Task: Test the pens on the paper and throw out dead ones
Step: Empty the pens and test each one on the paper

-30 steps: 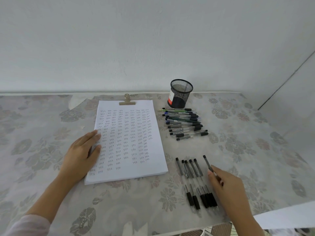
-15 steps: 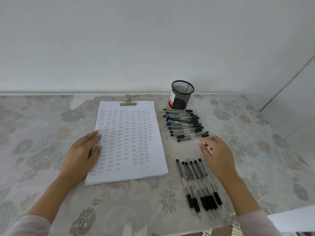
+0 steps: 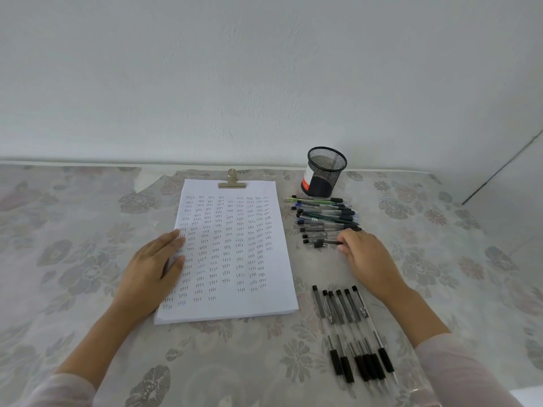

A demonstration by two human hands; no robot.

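A clipped stack of white paper, covered in rows of small scribbles, lies in front of me. My left hand rests flat on its left edge, fingers straight. To the right of the paper lies a far pile of several pens. My right hand is at the near end of that pile, its fingers pinching the nearest pen there. Closer to me, a separate row of several black-grip pens lies side by side, untouched.
A black mesh pen cup stands behind the far pile, near the wall. The table carries a floral plastic cloth. Its right edge runs close past my right forearm.
My right hand left the near row of pens and moved away from me to the far pile, where it now pinches a pen. The left hand stayed on the paper.
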